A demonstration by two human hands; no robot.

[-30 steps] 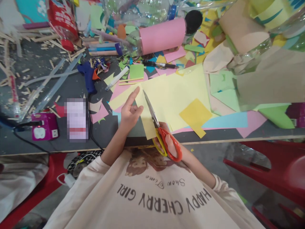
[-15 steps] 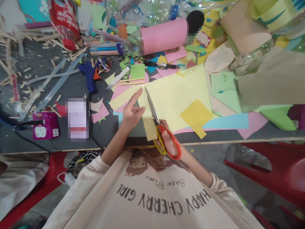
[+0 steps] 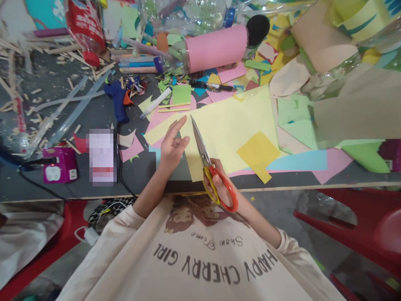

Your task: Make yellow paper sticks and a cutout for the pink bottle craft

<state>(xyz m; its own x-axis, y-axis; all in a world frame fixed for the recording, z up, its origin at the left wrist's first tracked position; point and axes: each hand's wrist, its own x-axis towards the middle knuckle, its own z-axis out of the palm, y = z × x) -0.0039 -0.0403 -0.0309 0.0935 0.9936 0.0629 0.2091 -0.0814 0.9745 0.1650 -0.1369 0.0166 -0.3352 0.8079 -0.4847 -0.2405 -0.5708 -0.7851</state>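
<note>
My right hand [image 3: 218,180] grips scissors [image 3: 203,150] by their red and yellow handles. The blades look nearly closed and point away from me, their tip near the top edge of a pale yellow sheet [image 3: 232,115]. A pale yellow strip [image 3: 192,161] lies left of the blades; whether it is still joined to the sheet at the top, I cannot tell. Beside it, my left hand [image 3: 172,146] is open, index finger and thumb stretched out, fingertips by the strip. A darker yellow paper piece [image 3: 258,150] rests on the sheet.
A blue glue gun [image 3: 117,100], a white-barrelled pen [image 3: 156,103] and a black pen [image 3: 213,85] lie beyond my hands. Behind them are a pink-wrapped bottle [image 3: 216,48] and a red-labelled bottle [image 3: 84,29]. A purple power adapter [image 3: 60,165] sits left, wood sticks [image 3: 72,54] behind it.
The scissor handles have drawn closer together. My left hand has shifted slightly left, and the strip's near end has moved a little left and away from me.
</note>
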